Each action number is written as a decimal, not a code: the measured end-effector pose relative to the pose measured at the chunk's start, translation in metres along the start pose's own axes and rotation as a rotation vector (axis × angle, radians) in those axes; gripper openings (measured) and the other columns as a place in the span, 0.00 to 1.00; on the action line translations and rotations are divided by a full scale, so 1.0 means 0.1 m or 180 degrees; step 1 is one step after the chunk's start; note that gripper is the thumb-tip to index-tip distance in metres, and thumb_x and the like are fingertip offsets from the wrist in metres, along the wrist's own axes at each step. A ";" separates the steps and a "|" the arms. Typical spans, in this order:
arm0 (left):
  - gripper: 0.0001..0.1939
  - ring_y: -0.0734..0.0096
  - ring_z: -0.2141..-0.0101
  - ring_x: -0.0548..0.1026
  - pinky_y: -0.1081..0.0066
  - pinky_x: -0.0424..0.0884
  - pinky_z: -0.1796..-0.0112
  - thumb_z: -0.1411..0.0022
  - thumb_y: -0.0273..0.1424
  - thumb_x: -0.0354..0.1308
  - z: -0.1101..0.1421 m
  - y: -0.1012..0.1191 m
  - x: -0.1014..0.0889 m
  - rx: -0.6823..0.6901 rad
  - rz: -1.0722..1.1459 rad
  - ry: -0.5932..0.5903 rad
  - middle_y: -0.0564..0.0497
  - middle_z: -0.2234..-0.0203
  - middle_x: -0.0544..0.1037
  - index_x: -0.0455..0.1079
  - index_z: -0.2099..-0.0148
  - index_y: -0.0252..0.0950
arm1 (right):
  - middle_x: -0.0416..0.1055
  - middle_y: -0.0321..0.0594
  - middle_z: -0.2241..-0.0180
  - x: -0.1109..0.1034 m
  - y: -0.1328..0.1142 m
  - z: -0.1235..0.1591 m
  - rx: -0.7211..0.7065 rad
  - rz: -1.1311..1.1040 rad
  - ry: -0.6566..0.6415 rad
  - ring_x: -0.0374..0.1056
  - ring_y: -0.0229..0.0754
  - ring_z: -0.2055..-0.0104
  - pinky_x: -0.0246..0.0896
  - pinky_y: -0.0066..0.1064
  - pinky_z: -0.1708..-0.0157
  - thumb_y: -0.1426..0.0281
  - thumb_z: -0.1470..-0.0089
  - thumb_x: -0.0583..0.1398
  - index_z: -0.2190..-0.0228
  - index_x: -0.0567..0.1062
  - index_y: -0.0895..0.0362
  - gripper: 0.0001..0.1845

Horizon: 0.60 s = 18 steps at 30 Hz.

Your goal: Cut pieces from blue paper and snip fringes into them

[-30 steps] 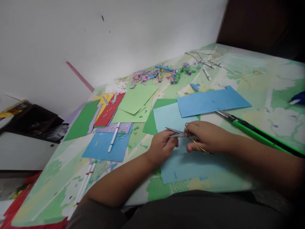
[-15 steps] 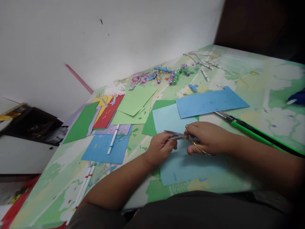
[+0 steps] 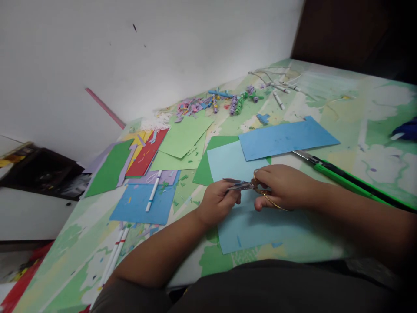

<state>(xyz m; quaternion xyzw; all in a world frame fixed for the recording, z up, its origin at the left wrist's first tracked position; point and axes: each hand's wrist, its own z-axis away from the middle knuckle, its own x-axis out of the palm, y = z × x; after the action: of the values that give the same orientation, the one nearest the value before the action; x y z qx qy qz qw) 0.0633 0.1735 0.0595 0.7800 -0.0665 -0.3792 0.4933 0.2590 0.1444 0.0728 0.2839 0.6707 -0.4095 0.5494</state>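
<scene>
My right hand grips a pair of scissors with gold-coloured handles, fingers in the loops. The blades point left and stand slightly apart. They reach over the fingertips of my left hand, which is closed in a pinch. A small bit of blue paper shows at the blades by those fingertips; most of it is hidden. Beneath both hands lies light-blue paper with a few small blue scraps on it. Just beyond are a darker blue sheet and a green box cutter with its blade out.
To the left lie light-green sheets, a red sheet, a blue sheet and a white marker on it. Paper-wrapped sticks, paper scraps and white string are near the wall.
The view has shifted very slightly. Both hands and the scissors stay in nearly the same place over the light-blue paper.
</scene>
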 end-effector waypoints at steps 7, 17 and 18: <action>0.15 0.80 0.80 0.64 0.76 0.62 0.74 0.42 0.30 0.45 0.01 0.00 0.01 -0.0014 0.0119 -0.0015 0.54 0.82 0.68 0.66 0.78 0.34 | 0.66 0.42 0.78 0.03 0.03 0.01 -0.0054 0.0152 0.0158 0.61 0.42 0.76 0.41 0.28 0.78 0.43 0.57 0.48 0.73 0.68 0.60 0.31; 0.10 0.82 0.82 0.63 0.77 0.62 0.77 0.43 0.32 0.46 0.01 0.04 0.02 -0.0250 0.0565 -0.0088 0.56 0.84 0.67 0.65 0.70 0.33 | 0.66 0.41 0.79 -0.01 0.07 0.01 -0.0083 0.0188 0.0075 0.60 0.40 0.77 0.40 0.29 0.79 0.43 0.57 0.47 0.75 0.68 0.58 0.31; 0.10 0.82 0.83 0.62 0.77 0.61 0.78 0.43 0.33 0.47 0.01 0.04 0.03 -0.0304 0.0710 -0.0075 0.56 0.84 0.67 0.65 0.69 0.33 | 0.66 0.41 0.79 -0.01 0.07 0.01 -0.0059 0.0193 0.0068 0.60 0.40 0.78 0.40 0.29 0.79 0.42 0.57 0.47 0.76 0.68 0.58 0.31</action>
<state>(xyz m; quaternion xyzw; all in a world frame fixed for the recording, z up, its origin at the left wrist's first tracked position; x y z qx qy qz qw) 0.0655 0.1690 0.0607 0.7389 -0.1406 -0.3338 0.5682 0.2661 0.1473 0.0722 0.3034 0.6713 -0.3834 0.5571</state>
